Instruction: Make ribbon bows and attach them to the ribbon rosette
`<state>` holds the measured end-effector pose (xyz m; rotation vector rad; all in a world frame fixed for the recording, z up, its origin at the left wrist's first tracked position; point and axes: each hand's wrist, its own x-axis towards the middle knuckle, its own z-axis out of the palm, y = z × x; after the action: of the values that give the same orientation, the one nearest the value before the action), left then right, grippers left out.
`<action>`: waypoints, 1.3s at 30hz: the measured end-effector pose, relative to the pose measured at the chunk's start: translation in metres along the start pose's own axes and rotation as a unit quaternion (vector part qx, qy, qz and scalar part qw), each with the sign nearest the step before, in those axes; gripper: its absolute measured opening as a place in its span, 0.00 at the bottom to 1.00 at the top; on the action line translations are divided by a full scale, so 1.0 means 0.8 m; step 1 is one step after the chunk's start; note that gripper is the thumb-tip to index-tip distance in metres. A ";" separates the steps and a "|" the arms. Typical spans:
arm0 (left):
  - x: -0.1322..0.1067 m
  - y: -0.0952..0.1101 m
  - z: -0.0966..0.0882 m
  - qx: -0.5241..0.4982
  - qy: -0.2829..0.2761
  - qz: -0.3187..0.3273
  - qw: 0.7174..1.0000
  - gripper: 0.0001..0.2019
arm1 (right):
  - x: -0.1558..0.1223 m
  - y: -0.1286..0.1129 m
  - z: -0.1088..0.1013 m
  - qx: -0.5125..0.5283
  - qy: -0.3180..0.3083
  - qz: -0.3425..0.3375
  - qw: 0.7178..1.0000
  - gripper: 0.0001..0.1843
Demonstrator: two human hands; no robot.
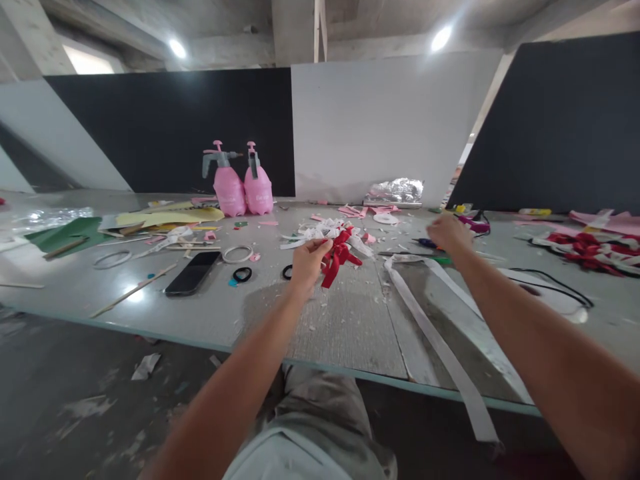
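- One red ribbon bow [340, 257] is sitting near the middle of the view, in your left hand [309, 261]; it's serving as clock centre below.
- Your left thumb and fingers are pinching its upper left edge.
- Your right hand [449, 233] is showing just short of 3 o'clock, fingers looking curled; blur is hiding whether they're gripping anything, can't tell.
- Handling, judging by looks: bow is probably weighing almost nothing, staying soft, maybe slippery, creasing rather than breaking. Best hold: its gathered middle, leaving tails loose.
- White ribbon scraps [320, 230] are lying just behind, toward 11; can't tell if any are joining it.
- Counts: two pink spray bottles [230, 192] are standing at 10; one phone [193, 273] and two black rings [243, 275] are lying around 9.
- Two white ribbon strands [439, 343] are running toward 4.
- Red-and-white ribbon pile [595, 252] is lying at 3, overlapping too much for counting.
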<state>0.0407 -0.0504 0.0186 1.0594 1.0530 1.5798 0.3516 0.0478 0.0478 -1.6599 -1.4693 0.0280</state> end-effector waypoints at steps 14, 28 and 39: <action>-0.007 0.010 -0.008 -0.020 -0.023 0.010 0.999 0.14 | -0.116 -0.186 0.057 0.336 -0.268 -0.073 0.900 0.15; 0.034 0.068 -0.085 -0.054 0.090 0.052 0.993 0.11 | -0.160 -0.221 0.163 -0.046 -0.357 -0.256 0.897 0.16; 0.056 0.069 -0.075 -0.030 0.076 0.055 0.995 0.13 | -0.164 -0.222 0.131 0.011 -0.279 -0.232 0.932 0.04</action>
<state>-0.0377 -0.0273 0.0622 0.9824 1.0555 1.7944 0.1164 -0.0148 0.0257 -1.2955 -2.2555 0.2736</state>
